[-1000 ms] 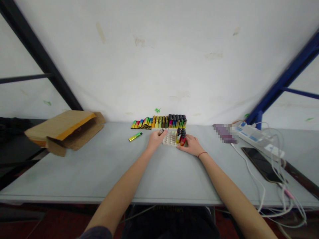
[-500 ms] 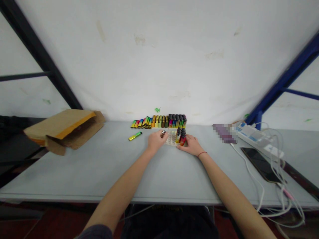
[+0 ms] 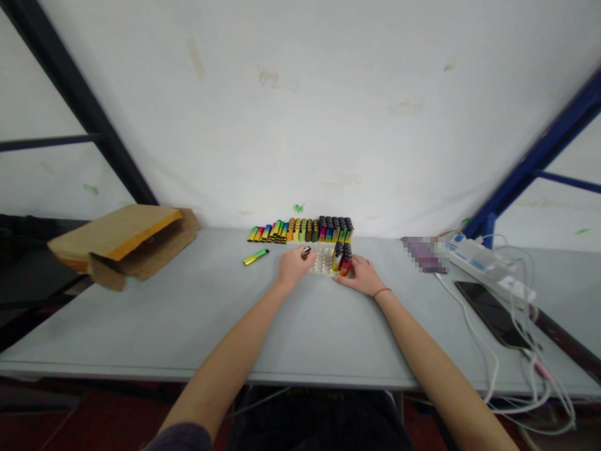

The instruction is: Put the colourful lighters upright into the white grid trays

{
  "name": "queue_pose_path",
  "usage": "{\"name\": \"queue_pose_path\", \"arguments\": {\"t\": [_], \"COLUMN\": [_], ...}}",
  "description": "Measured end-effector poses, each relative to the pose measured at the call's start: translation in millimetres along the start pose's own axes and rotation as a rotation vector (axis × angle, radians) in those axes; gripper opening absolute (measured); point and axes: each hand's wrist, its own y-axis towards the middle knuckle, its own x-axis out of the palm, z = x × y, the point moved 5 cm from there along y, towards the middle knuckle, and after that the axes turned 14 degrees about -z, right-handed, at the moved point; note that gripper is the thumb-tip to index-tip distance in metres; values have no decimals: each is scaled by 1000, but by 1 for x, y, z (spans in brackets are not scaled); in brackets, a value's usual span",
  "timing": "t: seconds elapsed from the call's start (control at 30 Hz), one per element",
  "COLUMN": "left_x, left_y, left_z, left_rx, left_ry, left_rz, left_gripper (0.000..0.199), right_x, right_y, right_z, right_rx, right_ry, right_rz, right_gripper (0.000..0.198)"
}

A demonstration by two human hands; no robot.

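Note:
My left hand (image 3: 292,270) is closed around a lighter, whose shiny top (image 3: 306,252) pokes out above the fingers. It is at the left end of a white holed tray (image 3: 323,263). Two-tone lighters (image 3: 346,264) with dark tops stand upright in the tray's right end. Against that end rests my right hand (image 3: 362,277), thumb along the front and fingers around the right side, gripping the tray. One green-yellow lighter (image 3: 256,257) lies alone to the left of my left hand. How far the held lighter reaches into the tray is hidden by my fingers.
Behind the tray, by the wall, stand blocks of upright lighters (image 3: 335,230), with a pile of lying ones (image 3: 267,233) to their left. An opened cardboard box (image 3: 115,235) is at far left. At right are a phone (image 3: 491,313), a power strip (image 3: 491,266) and loose white cables.
The whole view has shifted slightly. Both hands keep nearly the same place and grip, with the lighter still in my left hand.

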Motion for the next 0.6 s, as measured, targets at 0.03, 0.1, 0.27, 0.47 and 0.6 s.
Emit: {"name": "queue_pose_path", "arguments": {"t": [0.03,0.1,0.27,0.47,0.6], "left_x": [0,-1,-1,8,17], "left_y": [1,2,2,2,1], "left_z": [-1,-4,-7,-5,8], "left_rx": [-9,-26,5,95,289], "left_ry": [5,15,-22,-214,-287], "left_rz": [2,13,39,-8,-112], "left_gripper": [30,28,33,28,27], "right_x": [0,0,0,0,0], "right_y": [0,0,0,0,0], "right_z": [0,0,-1,-1,-1], "right_rx": [0,0,5,3,0], "right_ry": [0,2,3,10,8], "right_rz": [-2,-4,0,-2,6], "right_gripper": [57,57,59,62,63]}}
